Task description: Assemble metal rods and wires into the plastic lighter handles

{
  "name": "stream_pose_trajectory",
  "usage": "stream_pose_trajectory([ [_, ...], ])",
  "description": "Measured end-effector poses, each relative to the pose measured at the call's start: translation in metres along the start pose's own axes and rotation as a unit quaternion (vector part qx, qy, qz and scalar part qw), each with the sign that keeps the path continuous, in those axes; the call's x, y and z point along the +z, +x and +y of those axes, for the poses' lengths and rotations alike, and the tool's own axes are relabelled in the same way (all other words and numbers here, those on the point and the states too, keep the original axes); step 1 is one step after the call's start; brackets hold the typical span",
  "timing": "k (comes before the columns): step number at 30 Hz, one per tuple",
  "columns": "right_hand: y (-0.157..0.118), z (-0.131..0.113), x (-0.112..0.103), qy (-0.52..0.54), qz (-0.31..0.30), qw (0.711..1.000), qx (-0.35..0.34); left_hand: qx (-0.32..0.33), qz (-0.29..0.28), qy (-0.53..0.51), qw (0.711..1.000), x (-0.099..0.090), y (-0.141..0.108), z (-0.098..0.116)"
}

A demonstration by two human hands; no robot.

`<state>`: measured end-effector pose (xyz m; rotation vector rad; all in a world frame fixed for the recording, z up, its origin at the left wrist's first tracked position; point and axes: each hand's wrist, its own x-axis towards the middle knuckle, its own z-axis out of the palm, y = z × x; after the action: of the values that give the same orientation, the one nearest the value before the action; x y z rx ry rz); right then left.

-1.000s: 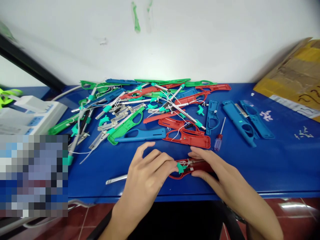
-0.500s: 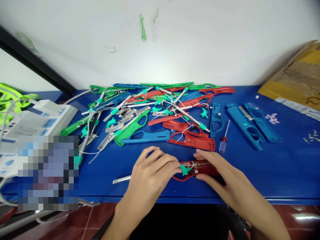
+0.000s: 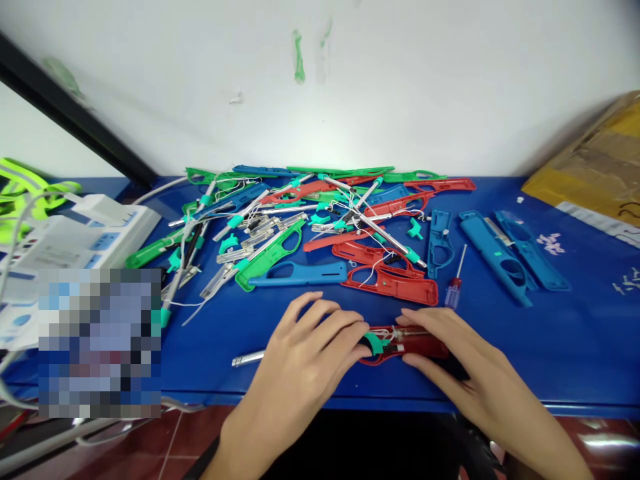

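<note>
Near the table's front edge lies an opened red utility lighter (image 3: 425, 343), its inner parts facing up. White wires and a green trigger (image 3: 374, 343) show inside it. My left hand (image 3: 305, 363) pinches at the trigger with thumb and fingertips, and its palm covers the front part of the lighter. Out past that hand sticks the silver metal tube (image 3: 247, 359). My right hand (image 3: 467, 360) grips the wide end of the red shell, fingers on the far edge and thumb on the near edge. The shell's far right end is hidden beneath this hand.
Behind my hands spreads a heap of lighter parts, including a blue shell half (image 3: 300, 273) and a red shell half (image 3: 400, 285). A screwdriver (image 3: 454, 287) and more blue halves (image 3: 493, 257) lie right. Left stands a power strip (image 3: 133, 230); a cardboard box (image 3: 595, 173) is at right.
The whole view has shifted slightly, so things appear a little further right. My left thumb now shows beside the green trigger. Both hands stay on the red lighter.
</note>
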<state>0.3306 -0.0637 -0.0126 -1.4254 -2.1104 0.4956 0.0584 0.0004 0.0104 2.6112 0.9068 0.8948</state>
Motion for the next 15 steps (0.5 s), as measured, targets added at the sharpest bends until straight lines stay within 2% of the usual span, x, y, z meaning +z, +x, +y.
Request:
stream_pose_trajectory([
  [5,0.002,-0.001,-0.001,-0.009,0.003,1.0,-0.011,-0.038,-0.038,0.007,0.999,-0.023,-0.025,-0.01],
  [8,0.004,-0.002,-0.002,-0.01,0.01,1.0,-0.019,-0.056,-0.027,0.032,0.998,-0.033,-0.043,-0.024],
  [11,0.006,-0.003,-0.004,-0.001,0.017,1.0,-0.017,-0.059,-0.009,0.03,0.998,-0.033,-0.05,-0.031],
  [15,0.008,-0.005,-0.005,0.008,0.016,1.0,-0.014,-0.062,-0.002,0.012,0.998,-0.027,-0.044,-0.03],
])
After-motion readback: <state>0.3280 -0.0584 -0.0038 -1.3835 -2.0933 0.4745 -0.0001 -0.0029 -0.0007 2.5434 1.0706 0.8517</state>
